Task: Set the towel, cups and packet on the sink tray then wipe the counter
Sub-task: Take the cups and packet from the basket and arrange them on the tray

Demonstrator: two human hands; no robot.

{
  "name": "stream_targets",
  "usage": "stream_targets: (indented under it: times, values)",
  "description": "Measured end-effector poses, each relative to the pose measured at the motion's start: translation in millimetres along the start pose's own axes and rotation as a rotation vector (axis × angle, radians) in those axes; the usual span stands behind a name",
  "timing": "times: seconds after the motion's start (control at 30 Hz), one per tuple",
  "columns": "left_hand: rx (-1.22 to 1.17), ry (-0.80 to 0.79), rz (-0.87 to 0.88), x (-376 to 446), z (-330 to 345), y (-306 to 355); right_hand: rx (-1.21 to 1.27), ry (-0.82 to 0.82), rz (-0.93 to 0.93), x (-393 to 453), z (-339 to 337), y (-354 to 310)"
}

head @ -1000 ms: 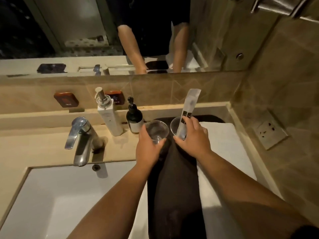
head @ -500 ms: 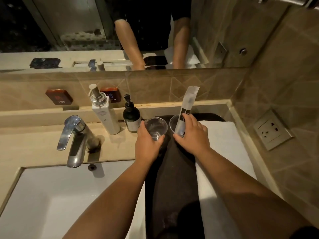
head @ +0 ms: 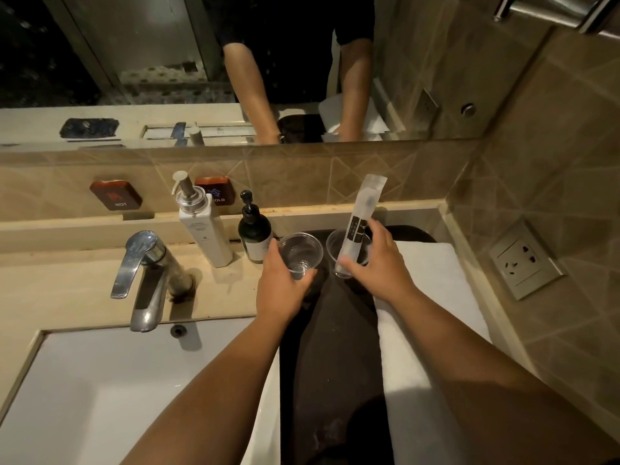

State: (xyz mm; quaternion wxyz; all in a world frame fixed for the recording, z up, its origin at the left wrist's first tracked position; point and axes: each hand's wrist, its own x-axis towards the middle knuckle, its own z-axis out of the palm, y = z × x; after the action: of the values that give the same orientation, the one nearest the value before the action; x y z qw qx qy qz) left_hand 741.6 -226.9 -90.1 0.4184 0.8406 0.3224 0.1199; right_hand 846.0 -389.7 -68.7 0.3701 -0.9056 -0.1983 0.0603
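Head view, looking down on a beige stone surface beside a white sink basin. A dark tray lies to the right of the basin, with a folded white towel along its right side. 2 clear plastic cups stand upright at the far end of the tray, close together; whether they touch cannot be told. The left hand is wrapped around the near side of the left cup, fingers and thumb curled on its wall. The right hand has its fingers spread around the right cup and the long translucent packet; the packet stands tilted inside this cup, its top leaning toward the back wall. Whether the right fingers press the packet or only rest beside it cannot be told. To the left of the cups, a dark pump bottle stands just beside the left cup, and a white pump bottle stands next to it. A chrome faucet rises at the basin's far edge. A mirror above the tiled ledge reflects both forearms. A wall socket sits on the right wall.
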Motion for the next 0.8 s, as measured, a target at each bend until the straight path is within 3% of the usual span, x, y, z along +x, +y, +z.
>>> stream_targets:
  times: [0.13,0.3,0.53,0.8]
  values:
    - [0.024,0.002,-0.001,5.6,-1.1,-0.4,0.263,0.061,0.192,24.0,-17.9,-9.7]
    - [0.049,0.003,-0.005,6.6,2.3,-2.5,0.412,-0.006,0.306,60.5,-23.9,-17.7]
    - [0.048,-0.001,0.011,3.6,4.3,-5.0,0.560,0.015,0.248,64.1,-37.2,-23.8]
    - [0.005,-0.028,0.039,3.1,-2.5,-3.6,0.662,0.104,0.056,44.4,-108.9,-65.3]
